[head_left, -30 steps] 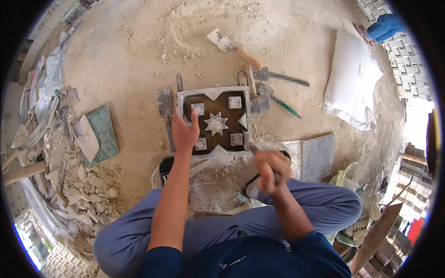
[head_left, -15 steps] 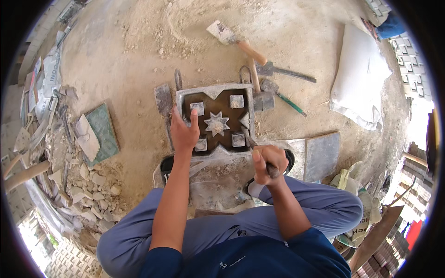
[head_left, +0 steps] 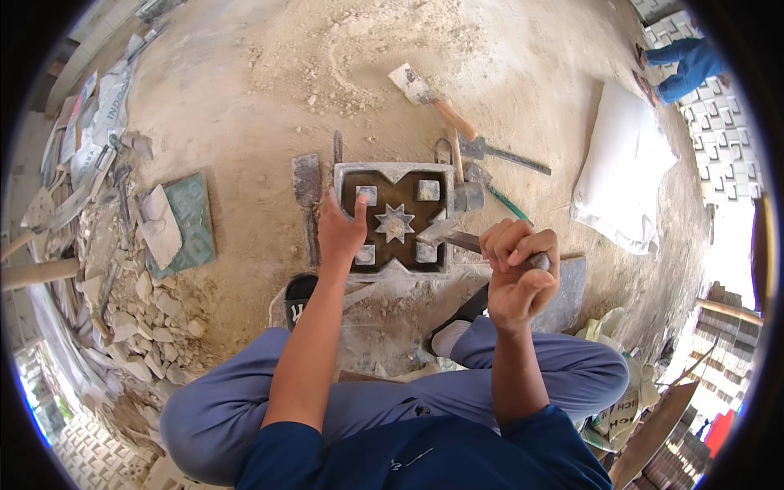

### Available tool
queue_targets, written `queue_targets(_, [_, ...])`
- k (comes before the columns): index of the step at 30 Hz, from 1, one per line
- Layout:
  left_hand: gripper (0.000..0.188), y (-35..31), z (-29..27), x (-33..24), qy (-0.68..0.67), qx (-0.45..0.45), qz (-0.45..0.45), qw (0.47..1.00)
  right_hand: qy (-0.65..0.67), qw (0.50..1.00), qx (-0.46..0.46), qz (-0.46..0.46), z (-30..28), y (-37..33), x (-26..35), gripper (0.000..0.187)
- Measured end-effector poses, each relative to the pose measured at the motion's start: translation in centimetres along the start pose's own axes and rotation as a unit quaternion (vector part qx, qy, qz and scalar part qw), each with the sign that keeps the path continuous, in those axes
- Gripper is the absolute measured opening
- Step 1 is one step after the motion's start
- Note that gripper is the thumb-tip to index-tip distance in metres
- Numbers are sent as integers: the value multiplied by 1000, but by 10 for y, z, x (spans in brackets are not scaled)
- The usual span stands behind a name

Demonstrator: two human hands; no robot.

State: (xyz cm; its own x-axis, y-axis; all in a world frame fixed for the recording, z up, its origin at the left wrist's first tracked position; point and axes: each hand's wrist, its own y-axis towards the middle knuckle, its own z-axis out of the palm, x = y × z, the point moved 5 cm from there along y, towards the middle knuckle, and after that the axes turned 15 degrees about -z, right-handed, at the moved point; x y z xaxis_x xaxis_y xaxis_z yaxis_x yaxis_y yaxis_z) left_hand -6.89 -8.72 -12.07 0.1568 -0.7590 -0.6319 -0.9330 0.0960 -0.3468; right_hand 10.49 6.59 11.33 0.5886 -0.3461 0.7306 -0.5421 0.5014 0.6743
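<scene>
A square grey mould point(head_left: 394, 169) lies on the ground before me, with square blocks near its corners, an eight-pointed star point(head_left: 394, 224) in the middle and dark brown material between them. My left hand point(head_left: 341, 237) straddles the mould's left wall, fingers on the outside and thumb by the upper left block. On the right, my right hand point(head_left: 523, 265) is closed round the dark handle of a small trowel point(head_left: 464, 240). The trowel's flat blade tilts over the mould's right wall, beside the lower right block.
Beyond the mould lie a wooden-handled trowel point(head_left: 416, 86), a hammer point(head_left: 469, 197) and a green-handled tool point(head_left: 508, 201). A white sack point(head_left: 625, 171) rests at right. A green slab point(head_left: 189, 220) and rubble point(head_left: 151, 318) are at left. Another person's legs point(head_left: 682, 65) show far right.
My right hand has risen and moved right, turning the trowel so its blade now shows flat. My left hand stays at the mould's left wall. The view has shifted slightly.
</scene>
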Motion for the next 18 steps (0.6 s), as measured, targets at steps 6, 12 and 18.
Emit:
queue_targets(6, [82, -1, -1, 1, -11, -2, 15, 1000, -45, 999, -6, -29, 8, -23, -16, 51])
queue_targets(12, [85, -4, -5, -3, -18, 28, 0, 999, -97, 995, -15, -11, 11, -45, -38, 37])
queue_targets(18, [85, -2, -5, 3, -41, 25, 21, 999, -134, 988, -28, -71, 2, -67, -48, 24])
